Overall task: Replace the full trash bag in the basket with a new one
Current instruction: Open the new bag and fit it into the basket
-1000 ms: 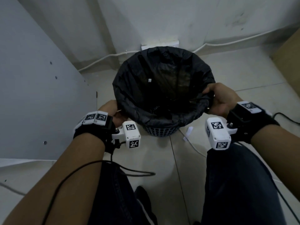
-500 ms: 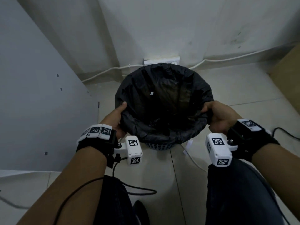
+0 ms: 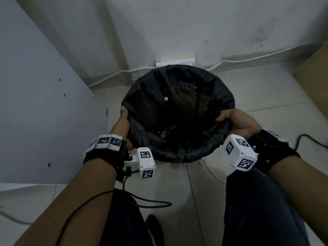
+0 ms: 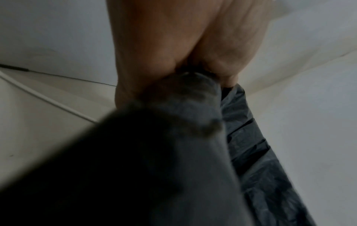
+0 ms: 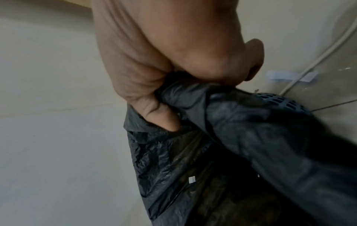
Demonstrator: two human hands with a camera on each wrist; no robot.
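Observation:
A black trash bag [image 3: 177, 110] lines a round basket on the floor, its mouth wide open and dark inside. A bit of the blue perforated basket [image 5: 278, 100] shows in the right wrist view; in the head view the bag hides it. My left hand [image 3: 122, 121] grips the bag's left edge, thumb over the rim. In the left wrist view the fingers [image 4: 228, 61] curl over the bunched plastic [image 4: 193, 97]. My right hand [image 3: 236, 121] grips the right edge, with fingers [image 5: 164, 117] closed round a gathered fold of the bag [image 5: 193, 97].
A grey panel [image 3: 35, 103] stands close on the left. The white wall [image 3: 177, 29] is right behind the basket, with a socket [image 3: 175, 61] and a white cable [image 3: 113, 75] along its foot. A brown board [image 3: 314, 71] leans at far right. My legs [image 3: 257, 210] are below.
Both hands have slid up the sides of the bag's rim and hold its edge higher. The folded-over plastic now covers the basket front that showed earlier.

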